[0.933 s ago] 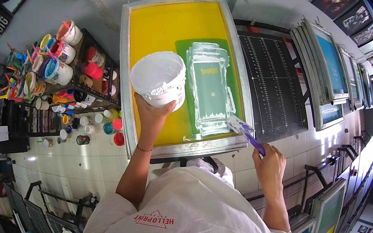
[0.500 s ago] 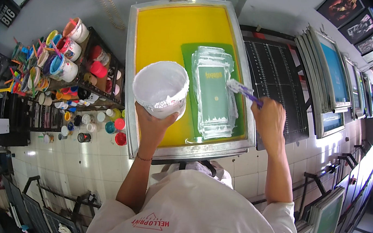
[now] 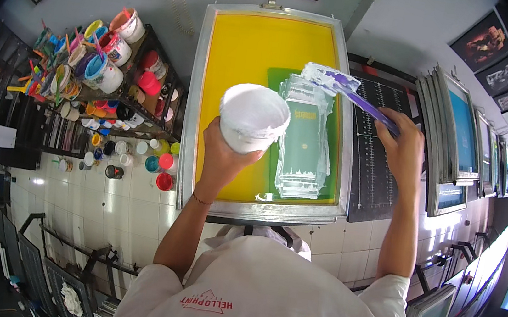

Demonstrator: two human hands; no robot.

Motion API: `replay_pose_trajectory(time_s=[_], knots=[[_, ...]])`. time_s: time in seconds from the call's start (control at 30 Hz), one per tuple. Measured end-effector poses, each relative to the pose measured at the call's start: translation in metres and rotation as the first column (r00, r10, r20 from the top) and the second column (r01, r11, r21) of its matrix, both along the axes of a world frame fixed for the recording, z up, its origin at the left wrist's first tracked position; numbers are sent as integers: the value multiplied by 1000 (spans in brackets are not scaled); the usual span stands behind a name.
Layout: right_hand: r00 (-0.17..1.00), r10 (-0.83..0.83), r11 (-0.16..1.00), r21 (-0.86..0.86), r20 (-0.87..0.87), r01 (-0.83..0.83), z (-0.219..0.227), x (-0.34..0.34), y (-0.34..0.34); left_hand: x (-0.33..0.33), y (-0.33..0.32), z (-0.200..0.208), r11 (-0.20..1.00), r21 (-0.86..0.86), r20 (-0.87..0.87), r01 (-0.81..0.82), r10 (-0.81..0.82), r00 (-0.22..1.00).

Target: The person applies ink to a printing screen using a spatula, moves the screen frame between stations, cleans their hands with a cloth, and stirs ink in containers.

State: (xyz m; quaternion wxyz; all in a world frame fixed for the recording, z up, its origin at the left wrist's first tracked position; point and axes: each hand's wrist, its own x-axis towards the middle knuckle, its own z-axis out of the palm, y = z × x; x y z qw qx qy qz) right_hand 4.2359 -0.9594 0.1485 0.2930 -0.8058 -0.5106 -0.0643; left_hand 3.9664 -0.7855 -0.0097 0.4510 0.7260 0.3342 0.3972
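Observation:
My left hand (image 3: 225, 157) grips a white tub (image 3: 250, 138) smeared inside with white ink, its fingers wrapped round the lower side. The tub is held above a metal-framed printing screen (image 3: 242, 49) with yellow mesh. In my right hand (image 3: 403, 144) is a purple spatula (image 3: 365, 104), closed in at the handle. White ink coats the spatula's blade, which is raised over the screen's right part. Below it, streaks of white ink (image 3: 304, 189) border a green rectangle (image 3: 300, 142) in the mesh.
To the left, a rack (image 3: 138, 97) carries several ink tubs with sticks in them. Jars (image 3: 168, 162) of ink stand on the tiled floor nearby. A black ruled board (image 3: 370, 166) lies right of the screen, with framed screens (image 3: 450, 132) stacked beyond it.
The spatula has been lifted off the green area and swung up, its blade now tilted to the left. The whole view has shifted slightly, and the left hand still holds the tub.

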Motion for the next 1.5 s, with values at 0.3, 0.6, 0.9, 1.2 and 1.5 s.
replay_pose_trajectory(time_s=[0.3,0.6,0.9,1.2,1.5], knots=[[583,550,832,-334,598,-443,44,-42,-51,30,10,33,991,122,-228,56,-27,973],[981,182,948,-276,73,-156,-3,-27,-110,21,12,-3,986,-164,47,-43,51,998],[979,131,906,-383,-156,-182,-56,8,-103,-8,-11,-2,961,-276,197,28,28,980],[950,176,896,-357,-257,-262,-43,-18,-75,-20,-15,-2,978,-208,108,-21,44,993],[978,111,862,-473,-175,-182,-49,0,-120,-26,-21,10,955,-294,209,33,31,978]])
